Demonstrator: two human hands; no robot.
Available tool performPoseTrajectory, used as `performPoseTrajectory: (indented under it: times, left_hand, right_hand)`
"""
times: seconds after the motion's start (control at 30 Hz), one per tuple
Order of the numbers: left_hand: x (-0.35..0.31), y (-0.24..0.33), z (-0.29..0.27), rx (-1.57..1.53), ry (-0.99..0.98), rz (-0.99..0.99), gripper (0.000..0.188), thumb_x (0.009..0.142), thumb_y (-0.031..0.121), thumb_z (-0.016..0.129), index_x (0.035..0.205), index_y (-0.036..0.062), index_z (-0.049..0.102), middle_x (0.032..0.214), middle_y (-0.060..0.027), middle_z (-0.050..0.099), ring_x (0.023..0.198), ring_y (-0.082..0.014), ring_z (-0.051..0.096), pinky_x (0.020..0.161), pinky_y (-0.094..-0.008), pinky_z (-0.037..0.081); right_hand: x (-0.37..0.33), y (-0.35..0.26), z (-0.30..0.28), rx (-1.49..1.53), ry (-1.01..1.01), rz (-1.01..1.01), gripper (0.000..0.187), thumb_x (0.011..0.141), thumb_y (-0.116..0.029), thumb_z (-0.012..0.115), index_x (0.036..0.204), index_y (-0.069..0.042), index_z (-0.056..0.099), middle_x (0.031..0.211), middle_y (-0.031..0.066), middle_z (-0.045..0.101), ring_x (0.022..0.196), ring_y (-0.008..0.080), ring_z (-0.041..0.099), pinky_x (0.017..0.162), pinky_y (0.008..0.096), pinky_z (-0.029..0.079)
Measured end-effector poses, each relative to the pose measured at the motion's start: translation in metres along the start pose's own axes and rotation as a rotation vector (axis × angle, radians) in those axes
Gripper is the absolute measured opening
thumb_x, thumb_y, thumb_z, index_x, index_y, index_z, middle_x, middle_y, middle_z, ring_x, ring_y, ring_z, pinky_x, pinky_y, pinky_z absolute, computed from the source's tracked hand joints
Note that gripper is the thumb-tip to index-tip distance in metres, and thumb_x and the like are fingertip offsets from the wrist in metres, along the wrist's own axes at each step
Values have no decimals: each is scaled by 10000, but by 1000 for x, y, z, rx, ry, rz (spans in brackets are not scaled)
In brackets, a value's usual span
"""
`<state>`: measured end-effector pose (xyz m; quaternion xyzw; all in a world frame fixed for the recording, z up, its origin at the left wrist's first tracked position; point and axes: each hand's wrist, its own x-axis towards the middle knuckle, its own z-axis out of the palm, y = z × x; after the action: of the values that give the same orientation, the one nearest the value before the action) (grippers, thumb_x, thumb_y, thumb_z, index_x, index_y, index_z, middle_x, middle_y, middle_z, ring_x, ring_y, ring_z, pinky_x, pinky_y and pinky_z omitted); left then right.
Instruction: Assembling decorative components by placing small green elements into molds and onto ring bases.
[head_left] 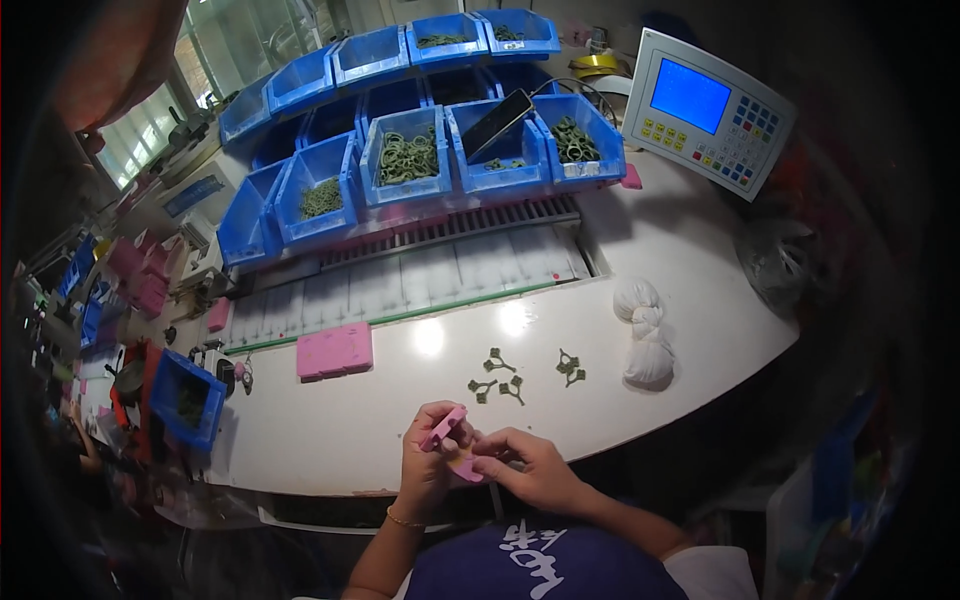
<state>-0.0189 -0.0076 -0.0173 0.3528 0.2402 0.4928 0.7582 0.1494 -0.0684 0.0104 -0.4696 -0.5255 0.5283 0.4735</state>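
Observation:
Near the table's front edge, my left hand (422, 472) is closed round a pink rubber mold (442, 428), whose two flaps are spread apart. Thumb and fingers of my right hand (537, 468) pinch the mold's lower flap, where a yellowish patch shows. My fingers hide the middle of the mold. Beyond my hands lie several small green wax pieces (513, 388), branched with clover-like ends. To their right a pair of these pieces (569, 367) lies close together. A pink mold block (335, 352) rests on the table to the left.
A knotted white cloth pouch (648, 340) lies on the right of the white table (400, 440). Blue bins (408, 160) with green pieces stand in tiers at the back, beside a control panel (705, 115) with a blue screen. Another blue bin (188, 400) stands at the left.

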Motion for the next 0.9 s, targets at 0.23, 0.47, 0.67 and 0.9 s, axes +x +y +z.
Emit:
performPoseTrajectory:
  times: [0.23, 0.47, 0.67, 0.9]
  left_hand:
    - [-1, 17, 7, 239, -30, -15, 423, 758, 65, 796, 1120, -6, 588, 830, -78, 634, 728, -161, 658, 670, -322, 591]
    - [-3, 37, 20, 521, 7, -132, 375, 746, -47, 756, 1085, -20, 597, 843, -93, 657, 739, -153, 665, 676, -318, 611]
    - [4, 37, 12, 783, -104, 13, 442, 688, -75, 800, 1088, -5, 625, 951, -83, 680, 807, -127, 667, 722, -264, 587]
    - [10, 30, 10, 846, -138, 78, 447, 701, 49, 860, 1090, 9, 642, 950, -68, 663, 885, -138, 656, 814, -293, 558]
  right_hand:
    - [23, -31, -26, -124, 73, -135, 153, 905, -128, 672, 991, -6, 702, 927, 79, 694, 833, 131, 649, 705, 264, 515]
    - [28, -32, -31, -121, -10, -56, 153, 881, -137, 696, 969, -15, 721, 866, 55, 699, 790, 100, 646, 713, 256, 528]
    - [30, -30, -35, -94, -33, 28, 133, 873, -119, 703, 930, -2, 729, 827, 53, 706, 739, 82, 644, 693, 246, 538]
    - [28, -19, -31, -256, 81, -130, 122, 866, -87, 667, 917, 21, 687, 820, 100, 693, 711, 125, 653, 661, 273, 528]
